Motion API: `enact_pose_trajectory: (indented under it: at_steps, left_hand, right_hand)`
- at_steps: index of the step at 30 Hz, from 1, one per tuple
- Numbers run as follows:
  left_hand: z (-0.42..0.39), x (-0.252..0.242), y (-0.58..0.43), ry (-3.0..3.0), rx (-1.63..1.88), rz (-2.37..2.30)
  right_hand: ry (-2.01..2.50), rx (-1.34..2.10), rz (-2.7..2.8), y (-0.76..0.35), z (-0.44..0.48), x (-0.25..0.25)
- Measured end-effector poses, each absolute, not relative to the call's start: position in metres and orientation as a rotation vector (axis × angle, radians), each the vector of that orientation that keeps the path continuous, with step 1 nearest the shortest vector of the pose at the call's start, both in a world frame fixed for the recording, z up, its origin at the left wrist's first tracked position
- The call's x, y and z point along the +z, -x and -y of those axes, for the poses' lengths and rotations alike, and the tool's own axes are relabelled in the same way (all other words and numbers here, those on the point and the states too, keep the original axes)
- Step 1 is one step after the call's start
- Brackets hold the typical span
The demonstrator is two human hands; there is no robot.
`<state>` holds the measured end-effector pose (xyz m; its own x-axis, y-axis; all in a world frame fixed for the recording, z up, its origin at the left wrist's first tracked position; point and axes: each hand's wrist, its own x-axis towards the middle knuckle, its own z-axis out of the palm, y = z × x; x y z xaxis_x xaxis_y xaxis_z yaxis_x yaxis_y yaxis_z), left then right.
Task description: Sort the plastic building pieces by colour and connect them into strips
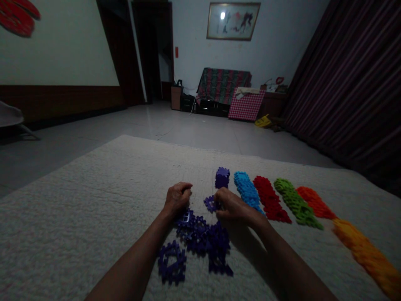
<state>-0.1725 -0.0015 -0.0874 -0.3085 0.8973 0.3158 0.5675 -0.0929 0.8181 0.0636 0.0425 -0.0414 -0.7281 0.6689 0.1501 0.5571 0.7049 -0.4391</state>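
Note:
My right hand [231, 205] pinches a purple interlocking toy piece [210, 203] with notched edges, held out to its left. Across from it, my left hand [178, 198] is curled closed; what lies in its fingers, if anything, is hidden. Below both hands spreads a loose pile of purple interlocking pieces [202, 235], partly behind my left wrist. One purple frame-shaped piece [172, 262] lies apart at the near left. Just beyond my right hand stands a short row of purple pieces [222, 178], set close together.
To the right lie rows of blue pieces [247, 191], red pieces [271, 200], green pieces [297, 203], orange pieces [315, 202] and yellow-orange pieces [365, 248]. All rest on a pale quilted mat [94, 200]. Past its edge are a tiled floor [194, 129] and covered furniture [224, 85].

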Motion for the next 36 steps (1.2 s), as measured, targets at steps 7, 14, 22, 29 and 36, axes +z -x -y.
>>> enact_pose_trajectory:
  at_steps: [7, 14, 22, 29, 36]
  left_hand:
    - [0.003, -0.085, 0.171, -1.601, 1.366, -1.861]
    - [0.002, -0.086, 0.172, -1.577, 1.374, -1.851]
    - [0.001, -0.090, 0.172, -1.575, 1.380, -1.841]
    - [0.002, -0.088, 0.172, -1.537, 1.390, -1.839]
    - [-0.001, -0.088, 0.171, -1.307, 1.533, -1.761]
  right_hand:
    - [0.786, 0.680, 2.679, -0.059, -0.039, -0.037]
    - [0.943, 0.337, 2.517, -0.057, -0.053, -0.047]
    - [1.142, -0.025, 2.333, -0.059, -0.060, -0.052]
    - [1.117, 0.015, 2.299, -0.058, -0.059, -0.053]
    - [0.969, 0.553, 2.355, -0.046, -0.045, -0.049]
